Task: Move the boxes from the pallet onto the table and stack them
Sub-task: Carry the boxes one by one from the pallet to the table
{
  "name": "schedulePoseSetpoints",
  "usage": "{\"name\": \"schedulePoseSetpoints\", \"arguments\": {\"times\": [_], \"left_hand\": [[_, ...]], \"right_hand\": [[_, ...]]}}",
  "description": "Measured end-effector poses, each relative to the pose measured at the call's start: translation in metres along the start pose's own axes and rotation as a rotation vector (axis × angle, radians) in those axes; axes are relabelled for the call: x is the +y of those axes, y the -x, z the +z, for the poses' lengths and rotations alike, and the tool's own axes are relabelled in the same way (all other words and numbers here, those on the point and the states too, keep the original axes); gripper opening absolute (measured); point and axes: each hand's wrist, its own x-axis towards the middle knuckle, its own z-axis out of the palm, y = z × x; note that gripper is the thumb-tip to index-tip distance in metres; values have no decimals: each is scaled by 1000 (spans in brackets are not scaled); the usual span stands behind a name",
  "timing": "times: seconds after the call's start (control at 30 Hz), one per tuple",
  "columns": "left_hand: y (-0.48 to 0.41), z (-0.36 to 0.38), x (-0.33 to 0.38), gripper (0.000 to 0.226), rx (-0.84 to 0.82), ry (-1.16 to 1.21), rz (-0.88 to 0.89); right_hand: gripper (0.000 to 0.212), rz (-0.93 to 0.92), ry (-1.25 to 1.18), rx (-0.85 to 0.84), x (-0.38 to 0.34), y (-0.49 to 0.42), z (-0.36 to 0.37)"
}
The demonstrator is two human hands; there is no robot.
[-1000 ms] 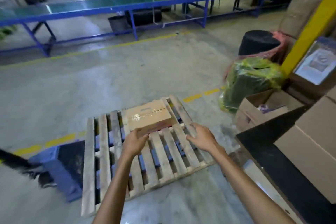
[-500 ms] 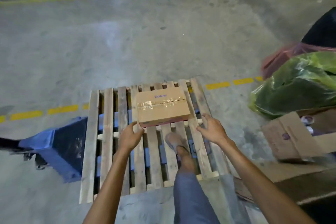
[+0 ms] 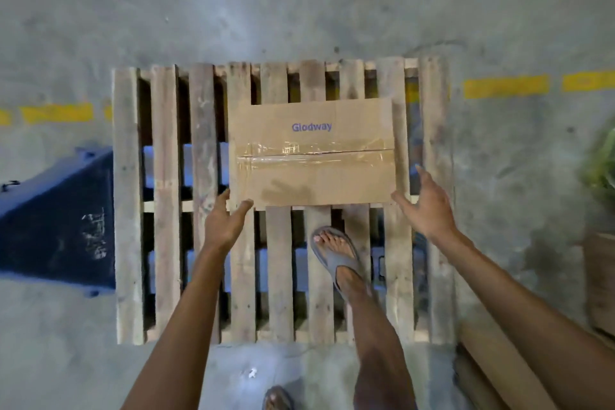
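the view now looks straight down, where 0.5 s ago it tilted forward, so the concrete floor [image 3: 299,3] fills the frame and the green bag slips to the edge far out past the right hand [image 3: 426,210]. 1 wooden pallet [image 3: 165,260] lies under both hands, over 1 blue pallet jack [image 3: 63,220] that sticks out beyond the left hand [image 3: 224,223]. 1 taped cardboard box [image 3: 312,170], printed "glodway", lies flat on the pallet between and just ahead of the 2 hands, closer to them than before. the left hand is released, fingers straight, its tips at the box's near left corner. the right hand is spread wide just beside the near right corner; contact cannot be told. 1 sandalled foot [image 3: 336,253] stands on the slats between the forearms, further in than before. 2 yellow dashes [image 3: 506,86] lie beyond the right hand.
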Motion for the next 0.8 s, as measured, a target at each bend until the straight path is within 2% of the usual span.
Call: {"name": "schedulePoseSetpoints", "arguments": {"times": [0.13,0.27,0.33,0.4,0.47,0.6,0.8], "left_hand": [[-118,39,-22,89,21,-13,-25],[-223,61,-50,120,30,62,-56],[-251,70,-52,110,12,124,-53],[-266,81,-48,86,-25,209,-56],[-267,88,-44,73,-30,259,-85],[-231,79,-38,77,5,326,-123],[-120,37,-17,69,110,338,-54]], "right_hand": [[97,117,-116,8,30,-124,55],[100,176,-278,14,53,-213,97],[73,189,-405,18,55,-239,117],[43,191,-519,6,52,-255,132],[41,208,-588,-6,49,-259,136],[61,194,-608,-60,52,-235,117],[44,132,-692,8,45,-129,44]]}}
